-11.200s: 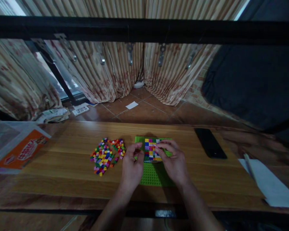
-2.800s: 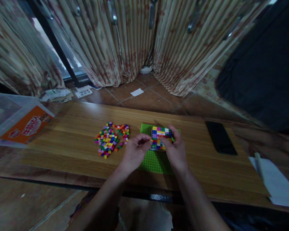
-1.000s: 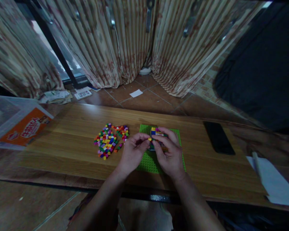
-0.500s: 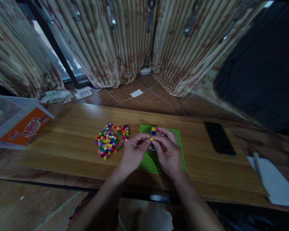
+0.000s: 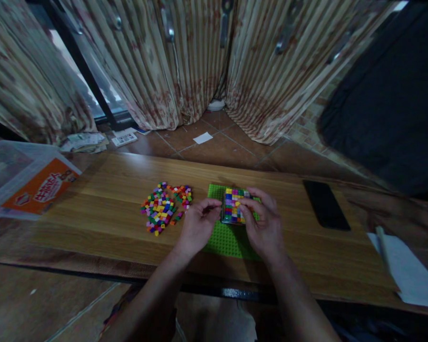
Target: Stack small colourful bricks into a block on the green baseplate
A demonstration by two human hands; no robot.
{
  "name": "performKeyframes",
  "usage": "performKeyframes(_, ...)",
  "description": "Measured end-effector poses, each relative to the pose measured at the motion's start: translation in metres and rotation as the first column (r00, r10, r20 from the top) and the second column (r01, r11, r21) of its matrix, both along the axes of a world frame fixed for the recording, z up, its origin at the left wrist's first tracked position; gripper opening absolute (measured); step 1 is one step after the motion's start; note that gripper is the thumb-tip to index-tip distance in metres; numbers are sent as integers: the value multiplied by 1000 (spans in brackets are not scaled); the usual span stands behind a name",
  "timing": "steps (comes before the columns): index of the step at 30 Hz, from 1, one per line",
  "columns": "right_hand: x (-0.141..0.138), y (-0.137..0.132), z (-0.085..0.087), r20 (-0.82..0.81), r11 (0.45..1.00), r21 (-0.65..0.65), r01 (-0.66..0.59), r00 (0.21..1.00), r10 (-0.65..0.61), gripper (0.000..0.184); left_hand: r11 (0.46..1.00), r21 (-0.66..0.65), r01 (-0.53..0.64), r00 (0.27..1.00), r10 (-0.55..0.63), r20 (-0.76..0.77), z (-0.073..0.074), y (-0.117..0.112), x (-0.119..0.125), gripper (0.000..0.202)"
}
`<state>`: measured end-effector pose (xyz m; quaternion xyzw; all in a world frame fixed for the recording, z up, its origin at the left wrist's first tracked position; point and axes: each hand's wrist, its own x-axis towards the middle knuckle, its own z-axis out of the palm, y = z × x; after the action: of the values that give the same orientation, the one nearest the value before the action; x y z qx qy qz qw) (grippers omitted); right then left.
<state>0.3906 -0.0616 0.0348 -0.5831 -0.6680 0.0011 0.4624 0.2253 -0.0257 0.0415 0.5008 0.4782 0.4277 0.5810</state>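
A block of small multicoloured bricks (image 5: 231, 205) in rows, edged by a clear or dark rim, sits on the green studded baseplate (image 5: 224, 242). My right hand (image 5: 266, 225) is over the block's right part, thumb and index finger pinched on a small yellow brick (image 5: 237, 204) just above or touching the rows. At the block's left edge is my left hand (image 5: 199, 225), thumb and fingertips nearly together; whether anything is between them is too small to see. To its left lies a loose pile of coloured bricks (image 5: 159, 209).
The wooden table (image 5: 103, 209) carries a black phone (image 5: 326, 205) at right, with white paper (image 5: 410, 270) and a pen-like stick beyond it. A clear plastic box (image 5: 28, 156) with an orange label stands at left. Curtains (image 5: 196, 61) hang behind.
My right hand has moved right, away from my left fingertips, carrying the yellow brick over the block. More of the block shows now. My left hand has hardly moved.
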Motion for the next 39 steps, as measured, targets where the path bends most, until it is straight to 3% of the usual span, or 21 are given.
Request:
performKeyframes(5,-3,-2,-3,148,1000,-8,-5,989,6,15,998,19,57,997,-55,-61,1,-2,0,11)
performKeyframes(13,-1,-2,-3,242,1000,16,14,970,-17,16,996,12,85,994,-85,-63,0,-3,0,14)
performKeyframes(19,-6,-2,-2,152,1000,14,-27,988,24,16,996,28,87,993,-84,-86,-1,-3,0,15)
performKeyframes(25,-6,-1,-6,27,1000,-8,8,1000,-8,11,997,27,79,993,-76,-95,3,-4,0,13)
performKeyframes(39,-6,-3,-4,81,998,33,-49,996,46,11,995,53,83,990,-76,-120,2,-3,0,13)
